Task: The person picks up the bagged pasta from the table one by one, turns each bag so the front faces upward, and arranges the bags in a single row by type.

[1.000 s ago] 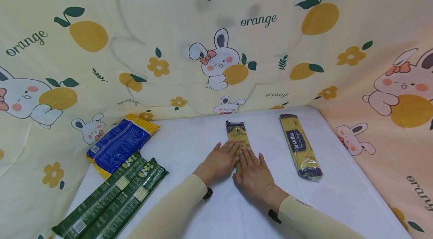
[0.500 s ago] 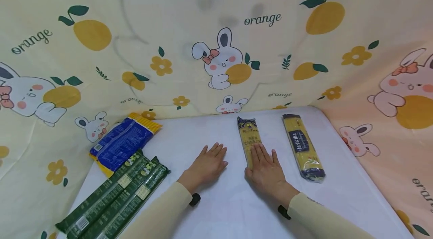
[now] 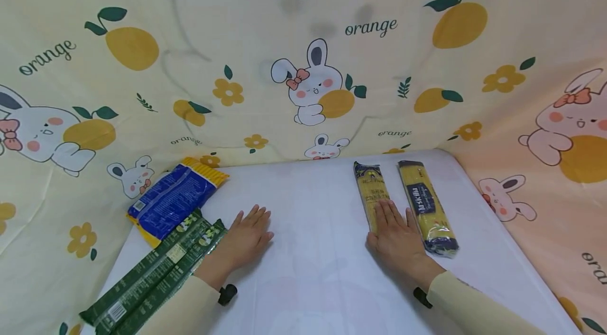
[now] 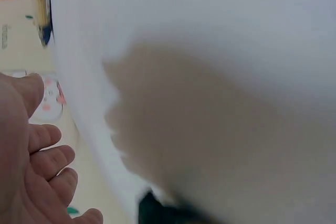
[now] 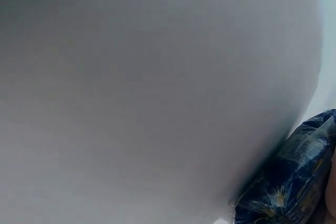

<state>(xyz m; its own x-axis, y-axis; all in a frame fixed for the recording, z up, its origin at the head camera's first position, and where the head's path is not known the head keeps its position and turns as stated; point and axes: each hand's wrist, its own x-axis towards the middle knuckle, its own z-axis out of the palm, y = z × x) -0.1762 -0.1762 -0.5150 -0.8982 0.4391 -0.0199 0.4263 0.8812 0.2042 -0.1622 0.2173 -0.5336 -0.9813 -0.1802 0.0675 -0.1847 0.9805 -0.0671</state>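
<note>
My right hand (image 3: 400, 245) lies with straight fingers on the lower part of a slim spaghetti packet (image 3: 371, 185), yellow with a dark blue top, and covers its near end. In the right wrist view a shiny dark blue packet end (image 5: 289, 182) shows at the lower right corner. Just right of that hand lies a second spaghetti packet (image 3: 435, 223) with a dark blue label. My left hand (image 3: 244, 240), fingers extended, holds nothing and hovers over the white table by the green packets; the left wrist view has its relaxed fingers (image 4: 52, 163) above their shadow.
Two long dark green packets (image 3: 142, 277) lie slanted side by side at the left. Behind them rests a blue and yellow bag (image 3: 173, 198). A printed curtain (image 3: 256, 24) rises along the back and sides of the white table (image 3: 308, 272).
My right hand has slid the spaghetti packet rightward, close to the second one. The left hand has come off that packet and moved left to beside the green packets.
</note>
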